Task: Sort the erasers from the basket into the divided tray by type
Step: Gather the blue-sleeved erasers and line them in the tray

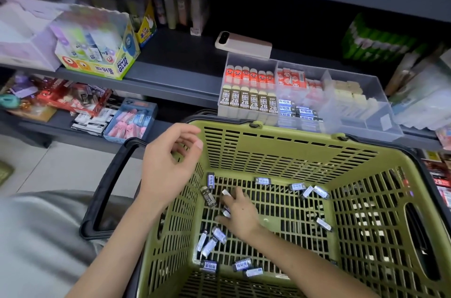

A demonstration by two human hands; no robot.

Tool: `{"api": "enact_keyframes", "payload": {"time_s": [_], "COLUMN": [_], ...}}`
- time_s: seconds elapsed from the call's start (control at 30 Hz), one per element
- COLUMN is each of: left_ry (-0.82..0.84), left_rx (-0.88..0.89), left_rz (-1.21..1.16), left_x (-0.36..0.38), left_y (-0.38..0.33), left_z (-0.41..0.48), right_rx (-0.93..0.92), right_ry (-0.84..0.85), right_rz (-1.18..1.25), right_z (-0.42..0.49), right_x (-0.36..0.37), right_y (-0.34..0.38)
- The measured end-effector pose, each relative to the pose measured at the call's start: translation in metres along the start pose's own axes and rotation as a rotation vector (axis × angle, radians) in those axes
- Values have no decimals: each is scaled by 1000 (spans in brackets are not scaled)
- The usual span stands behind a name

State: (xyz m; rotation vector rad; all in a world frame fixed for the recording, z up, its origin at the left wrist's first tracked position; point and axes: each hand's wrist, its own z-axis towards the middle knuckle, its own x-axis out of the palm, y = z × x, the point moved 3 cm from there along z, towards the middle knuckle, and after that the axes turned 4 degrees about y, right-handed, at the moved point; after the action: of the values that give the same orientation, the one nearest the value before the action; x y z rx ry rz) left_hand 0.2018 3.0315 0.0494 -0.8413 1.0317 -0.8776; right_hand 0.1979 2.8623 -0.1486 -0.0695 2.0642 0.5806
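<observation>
The right hand is down on the floor of the basket, near its left side. Its fingers are bent close around a couple of small erasers; one pale end sticks out at the fingertips and another shows under the palm. The grip is narrow, with little gap showing.

The left hand hangs over the basket's far left corner. Its fingers are loosely curled, thumb and forefinger a little apart, and nothing shows between them.

More erasers lie scattered flat on the basket floor. Most are little blocks in glossy blue-and-white paper sleeves, and one brown-sleeved eraser lies just left of the right hand's fingertips.

The basket is olive-green plastic, with slotted walls and a grid floor. Its black handle is folded down on the left.

Just beyond the basket's far rim, the clear plastic divided tray sits on a grey metal shelf. Its left part holds upright red-orange sleeves at the far side and brown "2B" sleeves at the near side. The middle part holds red-and-white ones far and blue-and-white ones near. The right part holds plain cream blocks.
</observation>
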Motion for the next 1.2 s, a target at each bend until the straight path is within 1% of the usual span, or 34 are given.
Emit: {"api": "enact_keyframes", "payload": {"time_s": [0.07,0.13,0.2,0.3,0.4,0.53,0.7,0.77,0.83,0.9,0.97,1.07,1.13,1.2], "left_ry": [12,10,7,14,30,33,62,85,150,264,342,374,449,531], "left_rx": [7,4,-2,-4,-7,-9,-58,-92,-148,-275,-524,-986,-1180,-1323], "left_rz": [17,18,8,8,11,21,-17,-38,-24,-4,-103,-387,-600,-843], "left_x": [1,0,0,-1,0,-1,4,7,13,24,35,52,63,75], "left_y": [0,0,0,0,0,-1,-2,-4,-5,-4,3,11,11,5], "left_z": [-1,-1,-2,-2,-3,-3,-6,-8,-9,-13,-18,-27,-32,-39], "right_rx": [22,20,-48,-161,-220,-317,-412,-397,-323,-231,-194,-238,-306,-375], "right_ry": [28,62,89,138,159,236,259,261,221,147,32,-131,-184,-190], "right_rz": [-2,-78,-158,-214,-231,-292,-294,-268,-127,84,249,416,484,443], "right_z": [-5,-9,-16,-26,-30,-28,-31,-33,-35,-38,-44,-61,-76,-89], "right_x": [3,10,18,25,20,15,14,14,5,-17,-47,-93,-117,-135], "right_y": [5,10,11,6,3,0,-13,-19,-24,-27,-24,-7,8,22]}}
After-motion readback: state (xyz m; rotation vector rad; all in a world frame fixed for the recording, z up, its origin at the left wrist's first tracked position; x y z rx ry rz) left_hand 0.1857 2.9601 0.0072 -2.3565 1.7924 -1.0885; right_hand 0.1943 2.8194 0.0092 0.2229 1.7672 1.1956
